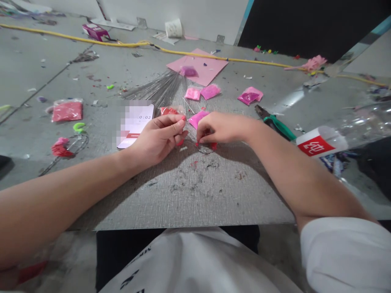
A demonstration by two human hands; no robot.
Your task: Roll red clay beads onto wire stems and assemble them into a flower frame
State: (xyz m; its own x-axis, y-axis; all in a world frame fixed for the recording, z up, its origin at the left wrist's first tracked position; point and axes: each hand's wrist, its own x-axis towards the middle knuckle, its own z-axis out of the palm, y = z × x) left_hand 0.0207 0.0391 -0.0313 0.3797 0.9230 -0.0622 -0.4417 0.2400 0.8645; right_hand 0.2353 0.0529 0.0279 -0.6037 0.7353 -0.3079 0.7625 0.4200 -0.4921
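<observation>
Between the thumb and forefinger of my left hand [163, 136] is a small bit of red modelling clay [183, 118]. My right hand [218, 125] is bent down at the tabletop, its fingertips pinched on a red clay bit [197, 144]. Below those fingertips lies a thin twisted wire loop [205, 151], partly hidden by the hand; more red clay [214, 145] shows beside it. Just beyond the hands are a bag of red clay [171, 110] and a bag of pink clay [197, 119]. A lit phone [136, 124] lies by my left wrist.
Thin metal wires [152, 89] fan out toward a pink sheet [210, 61]. Green-handled pliers [277, 125] and a clear plastic bottle [360, 126] lie to the right. A wire piece with red clay [62, 147] sits left. A yellow cable [91, 40] crosses the back.
</observation>
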